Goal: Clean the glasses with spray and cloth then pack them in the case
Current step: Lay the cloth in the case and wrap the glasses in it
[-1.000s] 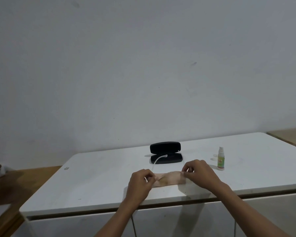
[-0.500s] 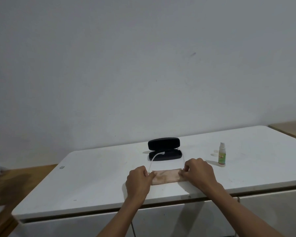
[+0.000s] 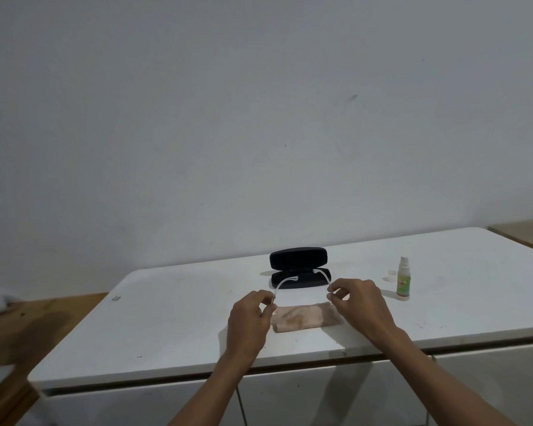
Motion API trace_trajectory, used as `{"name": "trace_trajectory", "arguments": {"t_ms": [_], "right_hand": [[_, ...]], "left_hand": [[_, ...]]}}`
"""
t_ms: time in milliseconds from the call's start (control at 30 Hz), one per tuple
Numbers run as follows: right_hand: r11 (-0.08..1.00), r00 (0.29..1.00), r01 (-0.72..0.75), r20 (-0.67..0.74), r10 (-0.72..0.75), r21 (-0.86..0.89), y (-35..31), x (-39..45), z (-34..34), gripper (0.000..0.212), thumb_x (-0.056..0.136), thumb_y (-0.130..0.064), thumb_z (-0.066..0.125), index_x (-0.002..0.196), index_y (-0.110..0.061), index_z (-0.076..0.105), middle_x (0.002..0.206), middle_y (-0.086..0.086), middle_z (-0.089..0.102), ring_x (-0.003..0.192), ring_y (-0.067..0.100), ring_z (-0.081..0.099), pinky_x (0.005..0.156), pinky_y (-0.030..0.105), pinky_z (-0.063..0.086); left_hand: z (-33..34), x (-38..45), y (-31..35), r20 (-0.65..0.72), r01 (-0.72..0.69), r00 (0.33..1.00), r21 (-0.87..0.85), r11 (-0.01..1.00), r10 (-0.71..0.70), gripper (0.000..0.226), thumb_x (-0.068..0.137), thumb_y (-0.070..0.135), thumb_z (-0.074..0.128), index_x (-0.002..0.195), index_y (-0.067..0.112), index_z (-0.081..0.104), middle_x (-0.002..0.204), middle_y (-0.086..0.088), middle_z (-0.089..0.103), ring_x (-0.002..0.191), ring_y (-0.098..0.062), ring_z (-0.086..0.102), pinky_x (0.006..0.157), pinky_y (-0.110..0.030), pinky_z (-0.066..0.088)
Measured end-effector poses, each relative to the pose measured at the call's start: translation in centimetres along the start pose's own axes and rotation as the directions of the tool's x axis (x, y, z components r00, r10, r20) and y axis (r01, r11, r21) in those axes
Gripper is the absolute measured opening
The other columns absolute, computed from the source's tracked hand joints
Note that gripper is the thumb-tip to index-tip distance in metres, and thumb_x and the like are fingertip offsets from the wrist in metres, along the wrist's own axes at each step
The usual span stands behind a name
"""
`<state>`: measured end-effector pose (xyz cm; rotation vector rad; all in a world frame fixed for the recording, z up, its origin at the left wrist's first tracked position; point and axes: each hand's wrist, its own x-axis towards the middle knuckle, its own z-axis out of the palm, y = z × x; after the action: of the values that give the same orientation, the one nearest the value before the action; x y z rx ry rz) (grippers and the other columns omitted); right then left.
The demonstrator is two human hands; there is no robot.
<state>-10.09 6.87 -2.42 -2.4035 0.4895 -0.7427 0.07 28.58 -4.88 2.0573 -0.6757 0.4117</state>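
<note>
Clear-framed glasses [image 3: 282, 283] are held just above the white table [image 3: 173, 318], temples pointing away from me. My left hand [image 3: 250, 321] pinches the left temple near the hinge. My right hand [image 3: 357, 305] pinches the right temple. The lenses are barely visible between my hands. A folded beige cloth [image 3: 302, 318] lies flat on the table under the glasses. The black case [image 3: 299, 267] stands open behind them, lid up. A small spray bottle [image 3: 403, 282] with a green label stands to the right, its white cap [image 3: 391, 275] beside it.
The table's front edge runs just below my wrists, with white cabinet fronts [image 3: 290, 398] under it. Wooden surfaces flank the table at the left [image 3: 28, 327] and far right [image 3: 523, 235]. A white wall rises behind.
My hands left the ends of the cloth, rose slightly and now pinch the glasses' temples. The cloth lies free on the table. The camera tilted a little.
</note>
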Motion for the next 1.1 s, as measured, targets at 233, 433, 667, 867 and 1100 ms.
{"name": "trace_trajectory", "arguments": {"t_ms": [233, 433, 667, 867, 1100], "right_hand": [[1.000, 1.000, -0.003, -0.006, 0.003, 0.027, 0.2, 0.4, 0.2, 0.008, 0.087, -0.033, 0.077, 0.093, -0.029, 0.081, 0.082, -0.008, 0.079, 0.078, 0.010, 0.073, 0.076, 0.030, 0.058], [1.000, 1.000, 0.016, 0.015, -0.016, 0.015, 0.0, 0.9, 0.4, 0.009, 0.089, -0.032, 0.076, 0.096, -0.029, 0.080, 0.085, -0.006, 0.080, 0.078, 0.011, 0.073, 0.070, 0.026, 0.053], [0.992, 0.993, 0.081, 0.090, -0.071, -0.102, -0.7, 1.1, 0.7, 0.018, 0.093, -0.035, 0.071, 0.109, -0.034, 0.080, 0.101, -0.003, 0.079, 0.093, 0.019, 0.070, 0.072, 0.029, 0.047], [0.970, 0.980, 0.137, 0.171, -0.103, -0.202, -1.3, 1.1, 0.5, 0.021, 0.096, -0.031, 0.065, 0.112, -0.036, 0.079, 0.108, -0.002, 0.071, 0.103, 0.024, 0.065, 0.071, 0.030, 0.043], [0.956, 0.976, 0.172, 0.170, -0.133, -0.237, -1.4, 0.7, 0.5, 0.023, 0.095, -0.039, 0.066, 0.116, -0.039, 0.075, 0.110, -0.010, 0.071, 0.107, 0.016, 0.062, 0.075, 0.029, 0.047]], "left_hand": [[-0.2, 0.6, -0.7, 0.075, -0.084, 0.994, 0.107, 0.991, 0.076, 0.021, 0.093, 0.017, 0.070, 0.108, 0.027, 0.079, 0.092, 0.013, 0.075, 0.079, -0.007, 0.066, 0.076, -0.032, 0.055], [0.0, 1.5, 0.3, 0.286, -0.156, 0.955, 0.248, 0.956, 0.082, 0.021, 0.094, 0.027, 0.068, 0.112, 0.028, 0.079, 0.096, 0.007, 0.070, 0.090, -0.011, 0.062, 0.078, -0.030, 0.050], [-0.3, 2.7, 0.3, 0.316, 0.060, 0.947, 0.019, 0.998, -0.063, 0.010, 0.074, 0.011, 0.086, 0.080, 0.019, 0.083, 0.080, 0.006, 0.074, 0.060, -0.003, 0.056, 0.062, -0.022, 0.049], [-0.6, 2.4, 0.0, 0.313, 0.194, 0.940, -0.163, 0.967, -0.136, 0.012, 0.074, 0.000, 0.086, 0.084, 0.006, 0.083, 0.079, -0.010, 0.077, 0.063, -0.011, 0.065, 0.058, -0.017, 0.052], [-1.7, 2.1, -0.2, 0.254, 0.081, 0.965, -0.051, 0.995, -0.065, 0.034, 0.089, -0.003, 0.059, 0.101, 0.018, 0.082, 0.104, 0.008, 0.074, 0.084, -0.005, 0.061, 0.070, -0.011, 0.045]]}}
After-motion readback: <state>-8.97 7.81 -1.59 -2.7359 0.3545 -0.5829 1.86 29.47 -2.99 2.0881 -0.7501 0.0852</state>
